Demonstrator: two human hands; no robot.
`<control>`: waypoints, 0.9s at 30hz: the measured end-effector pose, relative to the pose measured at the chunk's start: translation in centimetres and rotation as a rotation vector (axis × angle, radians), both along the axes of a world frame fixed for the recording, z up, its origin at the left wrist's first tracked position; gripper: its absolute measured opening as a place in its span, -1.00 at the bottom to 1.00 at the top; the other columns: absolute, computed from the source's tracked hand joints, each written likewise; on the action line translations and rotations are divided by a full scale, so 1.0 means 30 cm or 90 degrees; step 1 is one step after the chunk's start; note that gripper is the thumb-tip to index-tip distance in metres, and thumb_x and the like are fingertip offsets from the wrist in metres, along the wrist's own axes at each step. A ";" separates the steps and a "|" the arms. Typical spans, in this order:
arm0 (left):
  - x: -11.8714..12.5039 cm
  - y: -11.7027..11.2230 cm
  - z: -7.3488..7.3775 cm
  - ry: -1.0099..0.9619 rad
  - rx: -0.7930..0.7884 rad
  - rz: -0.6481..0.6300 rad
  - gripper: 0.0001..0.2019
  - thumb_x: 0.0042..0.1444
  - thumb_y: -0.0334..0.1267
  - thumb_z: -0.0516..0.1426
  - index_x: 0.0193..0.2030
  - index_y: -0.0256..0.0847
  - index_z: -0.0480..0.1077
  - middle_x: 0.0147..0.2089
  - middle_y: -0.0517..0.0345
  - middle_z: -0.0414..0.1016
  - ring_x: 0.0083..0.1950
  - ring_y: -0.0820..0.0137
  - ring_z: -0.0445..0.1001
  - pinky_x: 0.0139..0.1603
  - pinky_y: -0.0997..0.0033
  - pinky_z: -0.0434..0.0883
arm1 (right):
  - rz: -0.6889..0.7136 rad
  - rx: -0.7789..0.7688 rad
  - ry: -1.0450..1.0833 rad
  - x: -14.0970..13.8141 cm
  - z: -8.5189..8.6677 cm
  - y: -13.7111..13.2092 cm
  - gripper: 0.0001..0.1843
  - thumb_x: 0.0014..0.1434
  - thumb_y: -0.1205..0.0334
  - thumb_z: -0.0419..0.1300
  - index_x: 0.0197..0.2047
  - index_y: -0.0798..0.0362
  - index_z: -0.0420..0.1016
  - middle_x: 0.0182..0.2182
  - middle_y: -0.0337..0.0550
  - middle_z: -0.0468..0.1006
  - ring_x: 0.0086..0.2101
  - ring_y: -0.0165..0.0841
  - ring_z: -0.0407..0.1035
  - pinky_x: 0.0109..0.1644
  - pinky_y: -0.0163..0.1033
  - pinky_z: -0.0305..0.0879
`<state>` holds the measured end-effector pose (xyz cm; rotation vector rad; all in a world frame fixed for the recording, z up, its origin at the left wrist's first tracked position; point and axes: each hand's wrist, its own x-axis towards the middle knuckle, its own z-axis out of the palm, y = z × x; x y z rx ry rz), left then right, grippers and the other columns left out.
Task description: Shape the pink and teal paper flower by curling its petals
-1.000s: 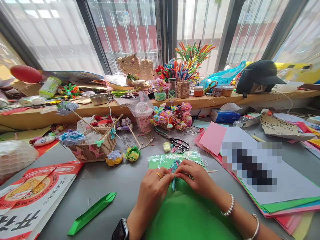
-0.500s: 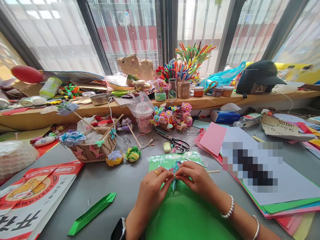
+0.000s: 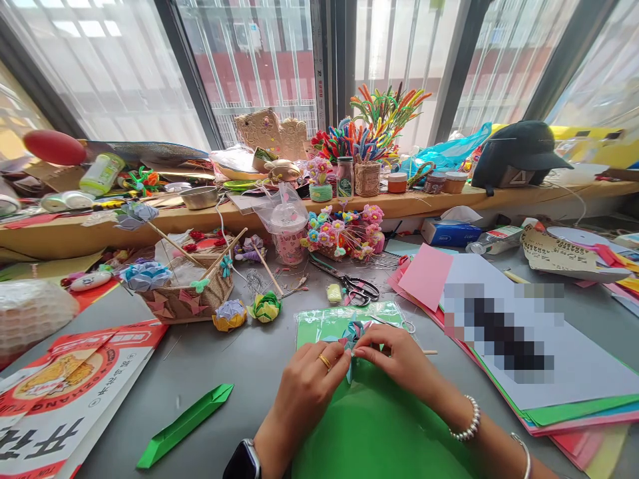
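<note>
Daylight came in through tall dark-framed windows (image 3: pixel 254 66) above a wooden ledge (image 3: pixel 239 211) crowded with small jars (image 3: pixel 397 183), bright fuzzy stems (image 3: pixel 359 141) and a black cap (image 3: pixel 519 154). Below the ledge spread a grey tabletop (image 3: pixel 259 362), and on its near middle lay a glossy green packet (image 3: pixel 369 426).

Over that packet, just in front of the person, was a blue-and-pink folded paper piece (image 3: pixel 354 330), pinched from both sides. The left hand (image 3: pixel 310 379), wearing a gold ring (image 3: pixel 325 361), had its thumb and fingertips closed on the paper; the right hand (image 3: pixel 399 356) met it from the other side in a matching pinch, the fingertips of the two nearly together. The fuller, petalled end of the piece faced the windows, while a narrow blue tip (image 3: pixel 349 374) pointed back toward the person, so its long axis appeared to run roughly away from the body, though the fingers hid the middle.

A pale stick (image 3: pixel 430 352) poked out beyond the right hand, pointing right. Well apart, left of the packet, a green folded strip (image 3: pixel 186 426) lay slantwise, its pointed far end toward the upper right. Black-handled scissors (image 3: pixel 363 291) rested just beyond the packet.
</note>
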<state>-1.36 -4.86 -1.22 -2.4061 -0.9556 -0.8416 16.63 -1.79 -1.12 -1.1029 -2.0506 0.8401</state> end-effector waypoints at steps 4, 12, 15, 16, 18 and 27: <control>0.000 -0.003 0.005 0.020 0.029 -0.019 -0.78 0.17 -0.46 -0.08 -0.26 -0.29 0.39 -0.32 0.08 0.53 -0.38 0.38 0.45 -0.43 0.40 0.34 | 0.005 -0.051 0.030 0.001 0.004 -0.002 -0.89 0.06 0.22 0.21 -0.41 -0.01 0.58 -0.50 -0.25 0.51 -0.43 -0.40 0.33 -0.35 -0.34 0.20; 0.001 0.000 -0.008 -0.018 -0.005 -0.021 -0.80 0.17 -0.45 -0.06 -0.24 -0.27 0.37 -0.32 0.08 0.53 -0.36 0.39 0.46 -0.40 0.41 0.36 | 0.009 -0.013 0.019 0.000 0.006 -0.004 -0.90 0.06 0.27 0.21 -0.43 0.04 0.56 -0.52 -0.24 0.44 -0.48 -0.44 0.29 -0.44 -0.37 0.17; 0.005 0.004 -0.016 -0.083 -0.068 0.006 -0.85 0.15 -0.40 -0.01 -0.25 -0.22 0.37 -0.33 0.12 0.52 -0.33 0.40 0.47 -0.36 0.44 0.37 | 0.009 0.046 0.009 -0.002 0.008 -0.009 -0.91 0.06 0.32 0.20 -0.43 0.05 0.54 -0.53 -0.24 0.41 -0.48 -0.43 0.27 -0.44 -0.37 0.18; 0.006 0.006 -0.018 -0.102 -0.089 0.015 -0.87 0.14 -0.38 0.00 -0.26 -0.21 0.37 -0.33 0.13 0.52 -0.33 0.41 0.47 -0.36 0.45 0.37 | 0.008 0.069 0.003 -0.003 0.008 -0.011 -0.91 0.07 0.33 0.20 -0.43 0.05 0.53 -0.53 -0.24 0.41 -0.47 -0.43 0.27 -0.43 -0.36 0.19; 0.008 0.008 -0.021 -0.127 -0.124 0.027 -0.88 0.13 -0.36 0.02 -0.25 -0.19 0.37 -0.34 0.15 0.51 -0.34 0.42 0.47 -0.36 0.47 0.38 | 0.006 0.116 -0.010 -0.004 0.007 -0.014 -0.91 0.07 0.36 0.19 -0.41 0.06 0.53 -0.52 -0.22 0.42 -0.46 -0.41 0.28 -0.40 -0.34 0.21; 0.009 0.008 -0.018 -0.140 -0.143 0.025 -0.88 0.13 -0.36 0.01 -0.30 -0.19 0.38 -0.38 0.17 0.51 -0.37 0.42 0.46 -0.38 0.48 0.36 | 0.013 0.226 -0.067 -0.006 -0.010 -0.021 -0.92 0.08 0.39 0.16 -0.38 0.06 0.47 -0.47 -0.19 0.46 -0.40 -0.35 0.32 -0.34 -0.27 0.26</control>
